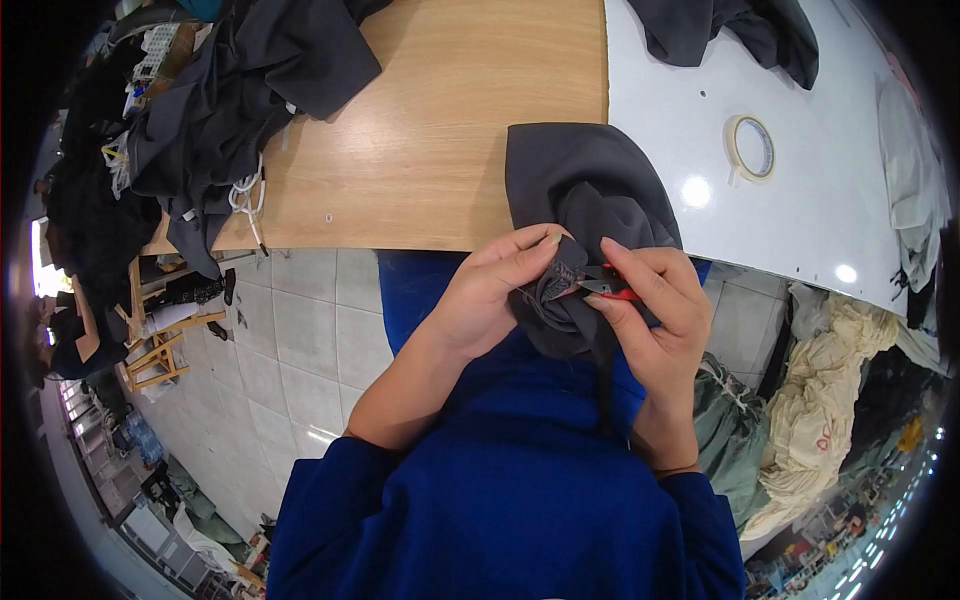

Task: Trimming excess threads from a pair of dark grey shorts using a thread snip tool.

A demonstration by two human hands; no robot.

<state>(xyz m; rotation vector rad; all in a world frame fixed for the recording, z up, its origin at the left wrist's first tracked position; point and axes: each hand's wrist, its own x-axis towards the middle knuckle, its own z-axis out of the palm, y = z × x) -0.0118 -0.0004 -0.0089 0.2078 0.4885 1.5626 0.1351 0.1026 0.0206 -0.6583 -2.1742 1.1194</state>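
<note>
A dark grey garment [575, 155] lies partly on the table edge, its lower part bunched in front of my chest. My left hand [492, 288] pinches a folded bit of this cloth between thumb and fingers, where some dark embroidery or stitching shows. My right hand [662, 312] is closed around small thread snips [626, 294] with red handles. Their metal blades point left, at the stitched patch beside my left fingertips. Whether the blades touch a thread is too small to tell.
More dark grey garments [260, 60] with white cords are heaped at the far left of the wooden table [450, 60]. On the white tabletop [670, 130] lie a tape roll [750, 147] and another dark cloth [735, 35]. Cream fabric sacks [825, 400] stand at right.
</note>
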